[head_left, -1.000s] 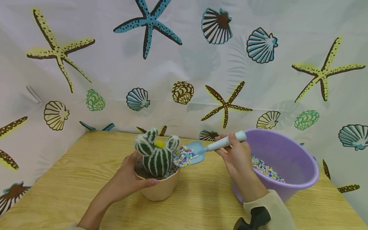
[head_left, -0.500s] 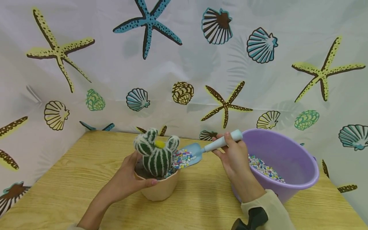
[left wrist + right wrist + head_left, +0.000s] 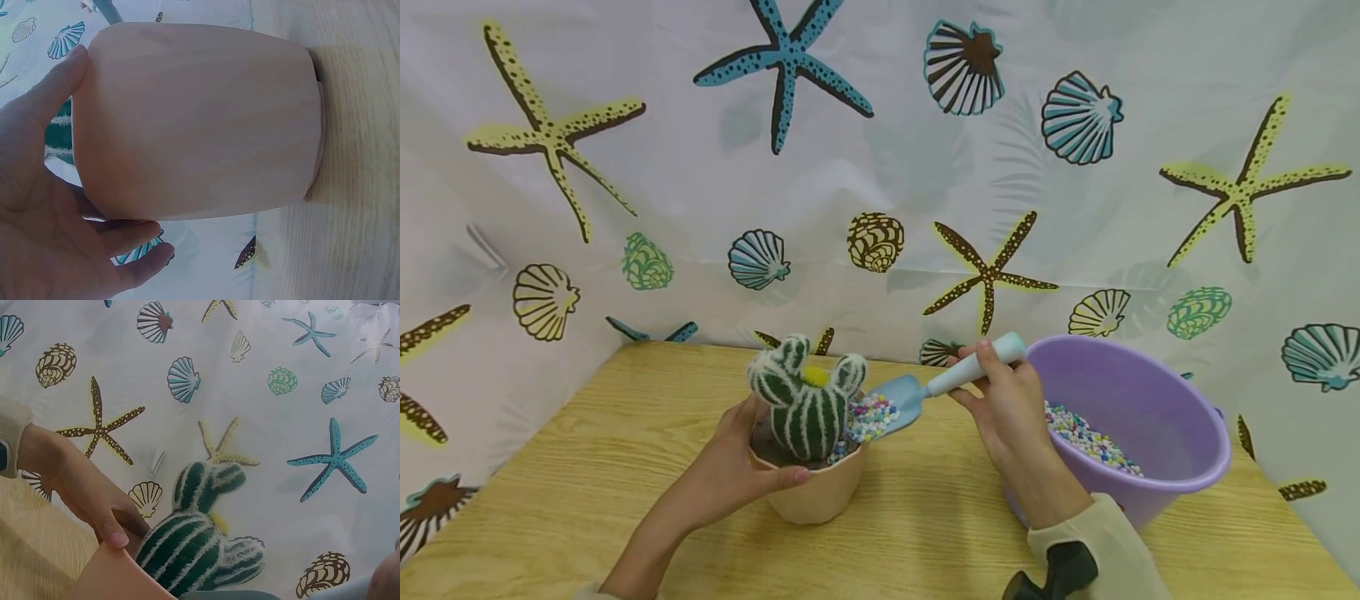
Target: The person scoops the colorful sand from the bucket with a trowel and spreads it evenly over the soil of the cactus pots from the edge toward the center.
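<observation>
A peach-coloured flower pot (image 3: 817, 493) stands on the table and holds a fuzzy toy cactus (image 3: 808, 421) with a yellow flower on top. My left hand (image 3: 730, 475) grips the pot from the left, thumb at the front rim; the left wrist view shows the fingers round the pot wall (image 3: 200, 125). My right hand (image 3: 1011, 408) holds a light blue hand trowel (image 3: 951, 379) by its handle. The trowel's blade tilts down at the pot's right rim, carrying colourful pebbles (image 3: 872, 417). Some pebbles lie in the pot beside the cactus.
A purple bucket (image 3: 1150, 417) stands on the right, close beside my right forearm, with more colourful pebbles (image 3: 1090, 442) inside. The wooden table (image 3: 587, 442) runs back to a white sheet (image 3: 865, 167) printed with starfish and shells.
My right hand has shifted slightly left and tilted the trowel more steeply. Fewer pebbles lie on its blade. My left hand stays on the pot.
</observation>
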The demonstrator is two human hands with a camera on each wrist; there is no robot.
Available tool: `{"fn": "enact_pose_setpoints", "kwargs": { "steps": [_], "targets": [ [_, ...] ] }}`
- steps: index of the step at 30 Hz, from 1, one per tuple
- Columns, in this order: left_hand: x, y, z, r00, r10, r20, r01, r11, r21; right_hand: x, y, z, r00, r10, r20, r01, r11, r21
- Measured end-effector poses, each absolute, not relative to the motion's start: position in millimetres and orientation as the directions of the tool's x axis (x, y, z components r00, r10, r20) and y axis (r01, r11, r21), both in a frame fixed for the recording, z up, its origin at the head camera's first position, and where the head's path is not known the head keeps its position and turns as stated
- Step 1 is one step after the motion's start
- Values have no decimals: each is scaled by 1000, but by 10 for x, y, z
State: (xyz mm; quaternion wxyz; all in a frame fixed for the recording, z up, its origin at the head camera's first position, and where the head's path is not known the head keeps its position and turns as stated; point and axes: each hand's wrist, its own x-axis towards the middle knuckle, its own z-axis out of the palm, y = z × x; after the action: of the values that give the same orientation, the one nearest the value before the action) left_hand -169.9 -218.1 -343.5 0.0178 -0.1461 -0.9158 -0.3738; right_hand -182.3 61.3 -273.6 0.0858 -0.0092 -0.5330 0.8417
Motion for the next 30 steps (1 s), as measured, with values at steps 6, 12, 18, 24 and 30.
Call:
{"fn": "enact_pose_setpoints", "kwargs": {
  "steps": [6, 12, 18, 24, 30],
  "targets": [
    [-1693, -2180, -3434, -956, 258, 143, 284, 674, 682, -1817, 608, -2724, -985, 155, 82, -135, -366, -921],
    [-1705, -2183, -3447, -952, 261, 158, 296, 664, 686, -1805, 604, -2720, -984, 143, 102, -145, -332, -932],
    [-1711, -2187, -3453, -954, 259, 150, 288, 664, 689, -1786, 596, -2718, -979, 140, 148, -184, -295, -938],
    [-1709, -2190, -3442, -957, 259, 134, 276, 660, 698, -1779, 583, -2674, -959, 173, 226, -262, -221, -940],
    [-1707, -2187, -3434, -956, 257, 138, 279, 664, 694, -1745, 524, -2625, -930, 194, 312, -344, -160, -925]
  ]
}}
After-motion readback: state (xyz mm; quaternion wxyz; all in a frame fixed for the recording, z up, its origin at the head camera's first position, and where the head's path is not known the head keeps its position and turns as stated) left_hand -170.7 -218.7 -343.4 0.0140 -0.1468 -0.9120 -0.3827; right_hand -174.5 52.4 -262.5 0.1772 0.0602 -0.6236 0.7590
